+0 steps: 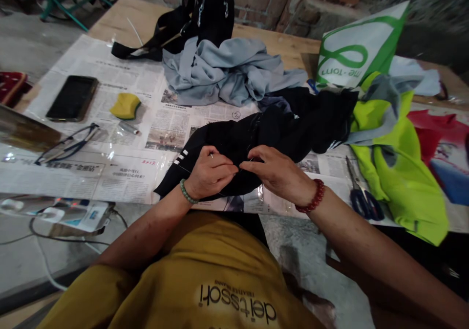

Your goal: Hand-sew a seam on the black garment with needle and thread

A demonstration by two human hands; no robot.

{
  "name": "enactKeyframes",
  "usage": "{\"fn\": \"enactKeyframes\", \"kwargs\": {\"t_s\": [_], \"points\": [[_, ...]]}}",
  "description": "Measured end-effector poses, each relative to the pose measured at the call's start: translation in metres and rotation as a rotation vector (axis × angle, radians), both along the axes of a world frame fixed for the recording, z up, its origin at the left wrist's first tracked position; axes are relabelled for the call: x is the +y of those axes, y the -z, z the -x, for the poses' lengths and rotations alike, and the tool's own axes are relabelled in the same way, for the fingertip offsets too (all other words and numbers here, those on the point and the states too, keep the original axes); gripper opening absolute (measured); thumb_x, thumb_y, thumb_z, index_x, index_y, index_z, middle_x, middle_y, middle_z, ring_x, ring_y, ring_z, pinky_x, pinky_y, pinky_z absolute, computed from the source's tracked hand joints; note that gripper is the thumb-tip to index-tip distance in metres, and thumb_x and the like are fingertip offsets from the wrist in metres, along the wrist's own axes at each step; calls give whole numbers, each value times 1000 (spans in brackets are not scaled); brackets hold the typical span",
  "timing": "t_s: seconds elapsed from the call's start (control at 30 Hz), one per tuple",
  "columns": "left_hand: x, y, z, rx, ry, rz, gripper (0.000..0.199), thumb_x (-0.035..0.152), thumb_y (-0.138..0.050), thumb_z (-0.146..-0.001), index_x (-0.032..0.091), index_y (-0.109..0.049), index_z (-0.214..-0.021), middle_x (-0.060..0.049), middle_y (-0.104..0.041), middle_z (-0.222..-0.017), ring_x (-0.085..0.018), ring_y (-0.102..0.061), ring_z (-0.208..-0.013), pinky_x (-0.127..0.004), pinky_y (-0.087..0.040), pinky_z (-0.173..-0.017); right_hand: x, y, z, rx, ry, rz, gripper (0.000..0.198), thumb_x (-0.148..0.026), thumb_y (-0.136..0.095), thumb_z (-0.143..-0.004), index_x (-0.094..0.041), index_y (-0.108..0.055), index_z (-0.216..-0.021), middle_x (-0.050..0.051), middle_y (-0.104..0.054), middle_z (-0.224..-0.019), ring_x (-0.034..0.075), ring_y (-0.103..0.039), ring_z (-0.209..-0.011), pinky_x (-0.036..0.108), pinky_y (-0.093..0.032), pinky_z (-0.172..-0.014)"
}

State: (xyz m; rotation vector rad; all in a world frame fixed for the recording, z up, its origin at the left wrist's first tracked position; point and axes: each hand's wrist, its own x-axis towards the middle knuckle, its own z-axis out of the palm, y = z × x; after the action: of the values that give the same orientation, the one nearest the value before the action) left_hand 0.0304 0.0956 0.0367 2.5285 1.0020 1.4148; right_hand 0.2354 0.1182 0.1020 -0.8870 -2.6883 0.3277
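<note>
A black garment (234, 138) with short white stripes lies bunched across the front of the newspaper, under both hands. My left hand (212, 172), wearing a green bead bracelet, is pinched closed over the cloth. Something small and shiny shows at one of its fingers. Facing it, my right hand (276, 172) with a red bead bracelet has thumb and fingers drawn together, fingertips close to the left ones. Fine thread-like lines show around the fingers; what each pinch holds is too small to make out.
Grey cloth (227, 70) and a black bag (216, 6) lie behind. Scissors (361, 192) and a neon-yellow garment (403, 167) are at right, near a green-white bag (355, 55). Leftward are a phone (72, 98), sponge (125, 106), eyeglasses (69, 144) and a power strip (73, 214).
</note>
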Motion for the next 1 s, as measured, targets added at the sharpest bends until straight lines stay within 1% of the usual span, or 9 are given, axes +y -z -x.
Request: {"fn": "enactKeyframes", "kwargs": {"t_s": [0.17,0.3,0.47,0.53,0.6,0.7,0.77,0.83,1.0], "points": [[0,-1,0,16,-5,9,12,16,-57,-81,21,-68,-83,1,-72,-79,-11,-63,-72,-36,-40,-82,0,-5,0,100,-41,112,37,-6,-37,-85,-21,-63,-106,6,-63,-94,14,-59,-84,26,-48,-71],[0,-1,0,42,-7,54,13,18,-56,-82,22,-68,-82,0,-72,-79,-12,-63,-72,-37,-40,-82,-2,-14,4,151,26,181,32,-11,-43,-86,-24,-60,-110,2,-66,-89,11,-62,-80,23,-49,-72],[0,-2,0,74,-5,108,14,21,-55,-83,22,-68,-80,0,-71,-77,-13,-61,-71,-37,-39,-82,-4,-11,9,343,166,456,35,-15,-56,-80,-21,-56,-115,-1,-68,-79,9,-63,-69,21,-50,-65],[0,-2,0,80,2,117,14,22,-55,-83,22,-68,-81,0,-71,-77,-13,-61,-71,-37,-39,-82,-3,-5,12,436,232,579,31,-19,-60,-78,-19,-58,-109,-1,-68,-75,10,-63,-66,21,-50,-61],[0,-2,0,80,7,126,14,22,-54,-84,22,-68,-81,0,-71,-78,-12,-61,-72,-37,-39,-83,-3,2,16,518,295,678,20,-23,-64,-74,-18,-60,-94,-2,-66,-70,10,-62,-60,21,-50,-57],[0,-1,0,67,8,125,14,23,-54,-84,21,-67,-81,0,-72,-79,-12,-62,-72,-36,-39,-83,-2,7,21,601,359,762,15,-29,-66,-73,-16,-59,-76,-1,-64,-66,9,-61,-56,21,-49,-54],[0,-1,0,56,13,112,13,22,-55,-84,21,-67,-82,1,-72,-79,-12,-62,-72,-36,-39,-83,-2,7,24,611,384,773,17,-31,-62,-76,-15,-60,-74,0,-64,-65,9,-60,-55,21,-48,-54],[0,-1,0,39,16,93,12,21,-55,-84,21,-67,-82,1,-72,-79,-11,-63,-72,-36,-39,-83,-2,7,25,589,405,734,20,-34,-57,-81,-15,-62,-75,0,-64,-66,9,-59,-55,22,-47,-55],[-1,-2,-1,21,10,84,11,20,-56,-83,21,-67,-83,1,-72,-79,-11,-63,-72,-36,-40,-84,3,9,24,455,400,472,27,-36,-54,-85,-16,-62,-68,0,-61,-66,10,-56,-65,22,-43,-61]]}}
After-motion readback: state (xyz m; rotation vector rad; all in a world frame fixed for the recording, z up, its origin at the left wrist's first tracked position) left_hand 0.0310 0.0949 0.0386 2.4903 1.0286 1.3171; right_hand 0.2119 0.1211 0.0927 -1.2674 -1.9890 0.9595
